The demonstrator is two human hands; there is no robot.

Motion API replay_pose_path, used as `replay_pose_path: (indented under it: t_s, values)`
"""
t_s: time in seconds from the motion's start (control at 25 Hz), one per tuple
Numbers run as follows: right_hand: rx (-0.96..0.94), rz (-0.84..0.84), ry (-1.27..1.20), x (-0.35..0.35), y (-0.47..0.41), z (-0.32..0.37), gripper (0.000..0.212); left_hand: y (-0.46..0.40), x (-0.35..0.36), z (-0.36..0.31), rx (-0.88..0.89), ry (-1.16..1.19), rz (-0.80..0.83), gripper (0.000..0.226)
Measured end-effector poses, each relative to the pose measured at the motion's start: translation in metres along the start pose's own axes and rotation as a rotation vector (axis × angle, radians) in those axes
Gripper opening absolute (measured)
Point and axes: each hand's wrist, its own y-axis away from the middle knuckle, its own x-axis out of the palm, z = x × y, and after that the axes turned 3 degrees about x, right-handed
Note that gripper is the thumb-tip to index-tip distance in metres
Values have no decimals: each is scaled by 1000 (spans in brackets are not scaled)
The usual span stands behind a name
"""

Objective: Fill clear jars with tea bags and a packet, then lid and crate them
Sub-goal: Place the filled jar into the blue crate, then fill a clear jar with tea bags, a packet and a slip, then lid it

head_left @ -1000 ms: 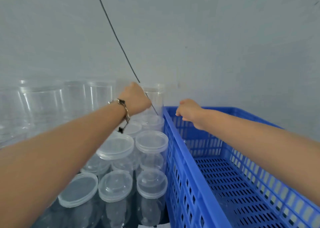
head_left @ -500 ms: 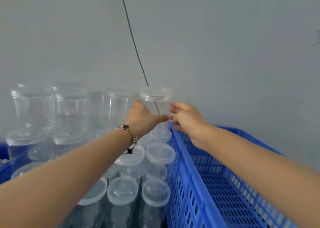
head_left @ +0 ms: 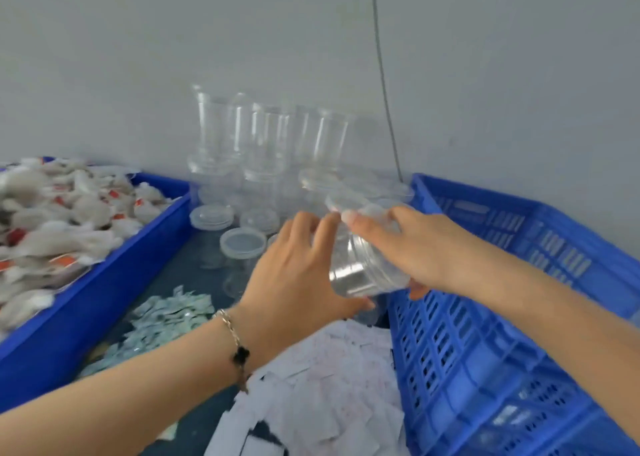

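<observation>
jar (head_left: 363,265) now off stack, in both hands

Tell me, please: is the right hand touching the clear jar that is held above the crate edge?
Touching. The head view shows the right hand wrapped over the tilted clear jar, its fingers lying on the wall near the lid end.

A plain grey wall (head_left: 173,57) fills the far side, evenly lit with soft light. A thin dark cable (head_left: 382,74) runs down it right of centre. Below, a dark tabletop (head_left: 194,258) shows between the things on it.
</observation>
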Motion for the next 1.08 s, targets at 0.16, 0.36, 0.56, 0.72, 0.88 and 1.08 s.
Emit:
replay_pose_path:
  t_s: [0.16,0.36,0.56,0.72,0.88,1.08]
  values:
    - [-65,80,-125,51,16,17,64,51,-10,26,-23,66,16,95]
    - [-64,127,-169,103,4,54,87,91,-25,78,-66,42,37,93]
    - [-214,164,73,135,5,87,72,129,-16,110,-268,203,118,93]
    - [-522,351,305,153,16,93,67,155,5,124,-410,326,240,81]
    - [-476,270,232,171,20,94,49,168,36,118,-542,266,281,86]
    - [-102,140,362,194,23,101,81,186,45,123,-671,442,236,84]
